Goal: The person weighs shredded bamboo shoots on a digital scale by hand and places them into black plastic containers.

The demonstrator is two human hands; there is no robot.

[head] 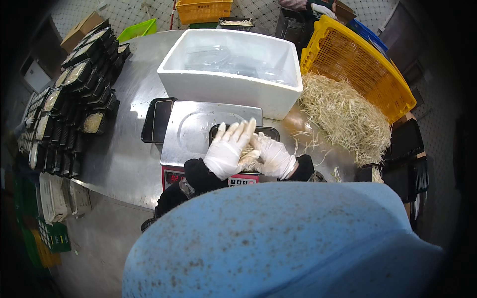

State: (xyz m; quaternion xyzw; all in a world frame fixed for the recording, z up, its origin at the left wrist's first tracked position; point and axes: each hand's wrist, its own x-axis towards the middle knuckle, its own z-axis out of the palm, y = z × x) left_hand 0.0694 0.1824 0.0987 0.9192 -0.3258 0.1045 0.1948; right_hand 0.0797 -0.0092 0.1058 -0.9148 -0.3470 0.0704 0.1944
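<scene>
Both my hands wear white gloves and lie over a black plastic tray (274, 133) at the right side of a scale. Pale bean sprouts (247, 149) show in the gap between them. The fingers of my left hand (226, 154) are stretched out and slightly spread, with the thumb towards the sprouts. My right hand (275, 156) is bent at the tray's right side; whether it grips anything is hidden. Beneath the tray is the steel platform (184, 134) of the scale, whose red body (242, 181) carries a lit display (174, 177) and keys, partly covered by my left forearm.
A white foam box (227, 87) holding clear plastic lids (238, 69) stands behind the scale. To the right, loose sprouts (343, 115) spill from a tipped yellow crate (354, 67). Another black tray (151, 124) sits left. Stacked filled trays (78, 74) line the far left. A person's gloved hand (323, 10) appears beyond.
</scene>
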